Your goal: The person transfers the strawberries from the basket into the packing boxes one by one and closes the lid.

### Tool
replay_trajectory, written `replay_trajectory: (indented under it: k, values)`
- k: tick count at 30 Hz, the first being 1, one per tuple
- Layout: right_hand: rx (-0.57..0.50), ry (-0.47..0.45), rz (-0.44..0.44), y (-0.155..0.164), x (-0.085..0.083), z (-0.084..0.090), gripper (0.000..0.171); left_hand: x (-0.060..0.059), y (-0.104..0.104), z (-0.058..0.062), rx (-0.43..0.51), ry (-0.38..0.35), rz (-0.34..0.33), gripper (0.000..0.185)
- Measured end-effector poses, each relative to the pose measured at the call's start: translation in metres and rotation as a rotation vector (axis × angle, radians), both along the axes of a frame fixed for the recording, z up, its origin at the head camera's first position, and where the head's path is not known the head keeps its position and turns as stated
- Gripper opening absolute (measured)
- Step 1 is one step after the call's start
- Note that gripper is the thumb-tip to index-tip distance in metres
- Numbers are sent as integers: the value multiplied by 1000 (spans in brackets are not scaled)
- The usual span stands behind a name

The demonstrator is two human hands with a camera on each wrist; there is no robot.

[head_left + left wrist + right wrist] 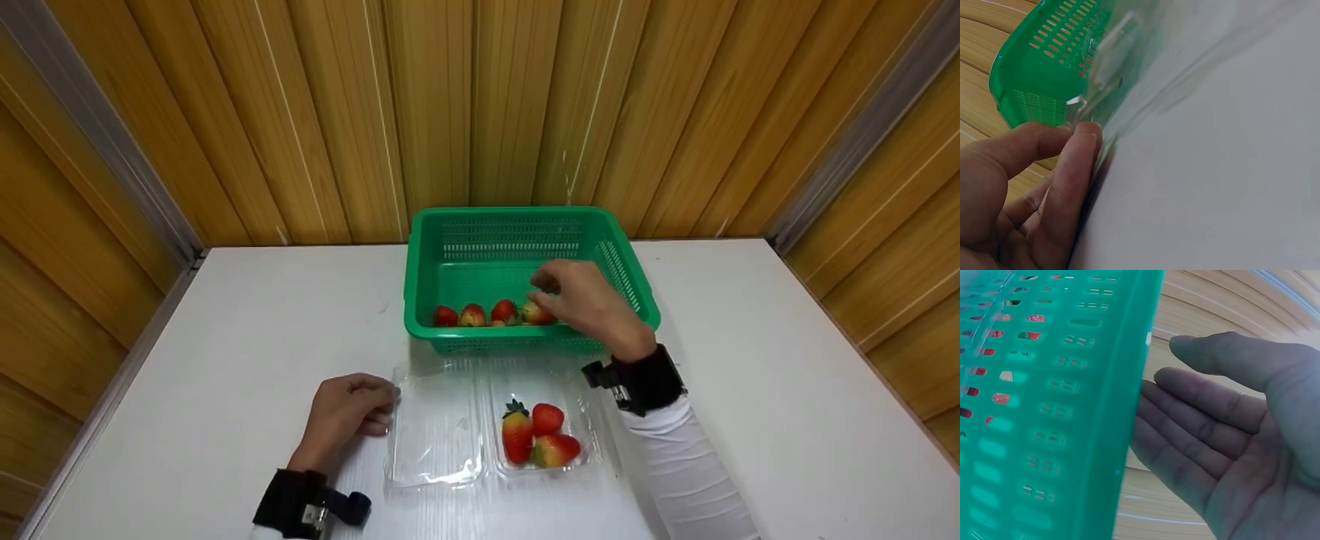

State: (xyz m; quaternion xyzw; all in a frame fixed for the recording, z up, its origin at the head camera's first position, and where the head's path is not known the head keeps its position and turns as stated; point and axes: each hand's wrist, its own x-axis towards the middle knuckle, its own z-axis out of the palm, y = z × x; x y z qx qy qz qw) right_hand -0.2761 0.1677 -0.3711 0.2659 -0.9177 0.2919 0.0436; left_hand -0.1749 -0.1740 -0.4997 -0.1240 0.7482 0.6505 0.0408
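Arching over the basket point(465, 332), right fingers point(1202, 398) curve, thumb point(1227, 353) apart; left fingers point(1072, 174) pinch the clear container point(439, 424)

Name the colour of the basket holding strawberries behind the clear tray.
The basket is green; it shows best in the head view.

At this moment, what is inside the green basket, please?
Several strawberries lie along the near side of the green basket. The right hand and the near rim cover part of the inside, so I cannot tell the full number.
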Motion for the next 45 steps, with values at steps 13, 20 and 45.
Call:
replay_trajectory:
  k: [13, 20, 45]
  values:
    - [32, -67, -39, -4, -8, -6, 18, 1, 0, -1, -6, -6, 7, 18]
    - [79, -155, -67, -7, -11, -9, 19, 0, 3, -1, -15, -17, 12, 17]
    - [151, -321, -75, -5, -29, -26, 14, 1, 4, 0, -8, 8, -7, 20]
